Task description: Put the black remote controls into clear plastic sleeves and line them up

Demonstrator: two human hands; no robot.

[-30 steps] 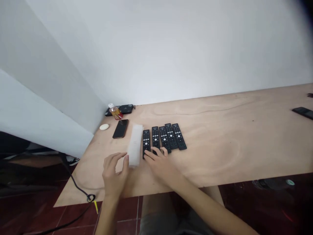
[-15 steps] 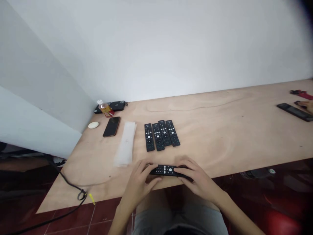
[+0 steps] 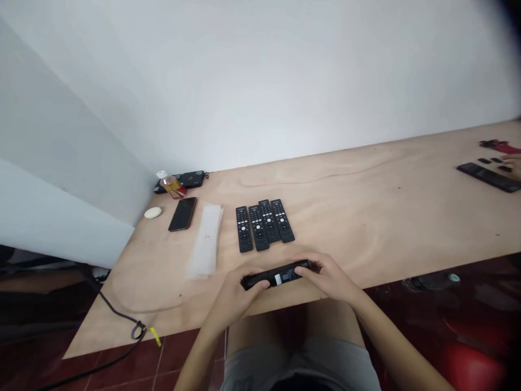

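Observation:
Both my hands hold a black remote control [image 3: 275, 277] over the front edge of the plywood table [image 3: 366, 228]. It is turned with its back up, and a small white label shows. My left hand [image 3: 234, 297] grips its left end and my right hand [image 3: 328, 277] grips its right end. Several matching black remotes [image 3: 264, 225] lie side by side, buttons up, just beyond my hands. To their left lies a translucent plastic sleeve [image 3: 204, 241], flat and nearest my left hand.
Farther left are a black smartphone [image 3: 183, 214], a white oval bar [image 3: 152, 212], a small bottle [image 3: 170, 184] and a black device [image 3: 187, 179]. At the far right, a co-worker's hand [image 3: 512, 165] is beside another black remote [image 3: 488, 177]. A black cable [image 3: 118, 312] hangs off the table's left edge.
The remote in my hands has turned over, from buttons up to its back up. The co-worker's hand and small black pieces now show beside the far remote.

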